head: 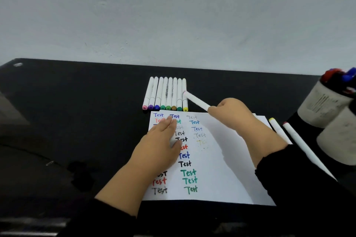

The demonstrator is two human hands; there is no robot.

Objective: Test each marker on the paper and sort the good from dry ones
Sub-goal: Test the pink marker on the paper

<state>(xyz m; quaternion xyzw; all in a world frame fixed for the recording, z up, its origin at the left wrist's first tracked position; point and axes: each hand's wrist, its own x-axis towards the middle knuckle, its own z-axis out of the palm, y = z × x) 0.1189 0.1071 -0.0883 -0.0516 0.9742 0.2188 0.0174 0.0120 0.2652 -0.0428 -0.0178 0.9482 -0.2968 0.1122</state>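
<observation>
A white sheet of paper [215,169] lies on the black table, covered with several coloured "Test" words. My left hand [159,146] rests flat on its left side with straight fingers. My right hand [233,113] grips a white marker [196,100] above the paper's top edge; the marker points up and left, its pale pink end close to a row of several capped white markers [165,94] lying side by side beyond the paper. Two more white markers lie right of the paper, one yellow-tipped [279,129], one red-tipped [304,146].
Two grey cylindrical holders [327,106] stand at the right edge, the far one holding red and blue pens. The black table [77,111] stretches left, ending at a pale wall behind. A small paper clip [49,163] lies at the left.
</observation>
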